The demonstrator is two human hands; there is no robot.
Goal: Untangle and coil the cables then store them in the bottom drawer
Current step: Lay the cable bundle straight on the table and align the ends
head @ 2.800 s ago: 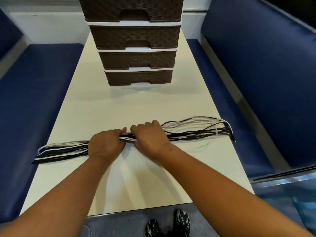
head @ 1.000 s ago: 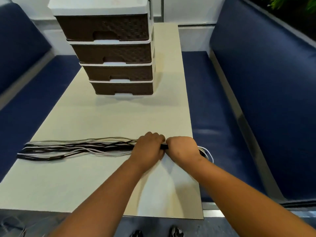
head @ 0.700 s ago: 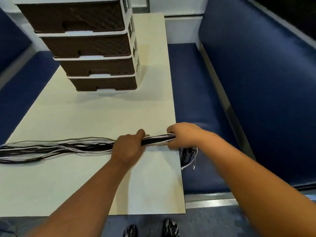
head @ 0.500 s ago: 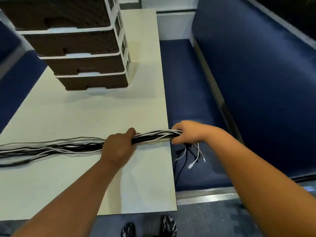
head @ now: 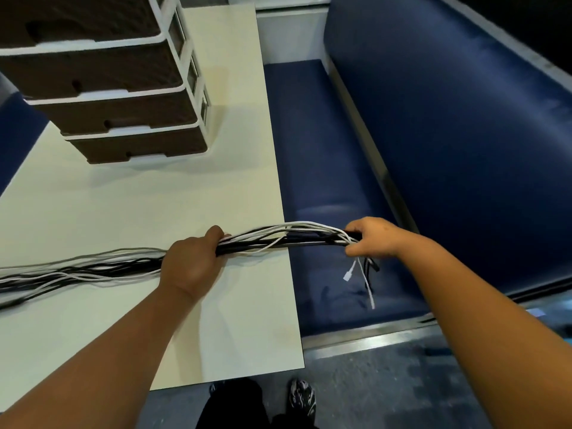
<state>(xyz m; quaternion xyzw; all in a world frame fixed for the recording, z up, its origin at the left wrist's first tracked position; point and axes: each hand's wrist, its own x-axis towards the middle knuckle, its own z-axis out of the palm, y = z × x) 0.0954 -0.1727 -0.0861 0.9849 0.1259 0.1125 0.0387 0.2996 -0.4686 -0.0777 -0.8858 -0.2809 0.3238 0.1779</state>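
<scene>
A long bundle of black and white cables [head: 278, 238] lies across the cream table [head: 154, 209] and runs off the left edge of the view. My left hand [head: 192, 261] grips the bundle on the table near its right edge. My right hand [head: 374, 238] grips the same bundle in the air past the table edge, over the bench seat. Loose cable ends [head: 360, 274] with plugs hang down below my right hand. The brown drawer unit [head: 117, 88] stands at the back left; its bottom drawer [head: 139, 148] is closed.
Blue padded benches flank the table: one seat [head: 325, 181] with a tall backrest [head: 448, 119] on the right, another at the far left [head: 15, 140]. Grey floor and my shoes [head: 301, 397] show below the table's near edge.
My hands slid rightward along the bundle, then parted. My right hand has pulled its end out past the table's right edge, and the plug ends now dangle over the bench.
</scene>
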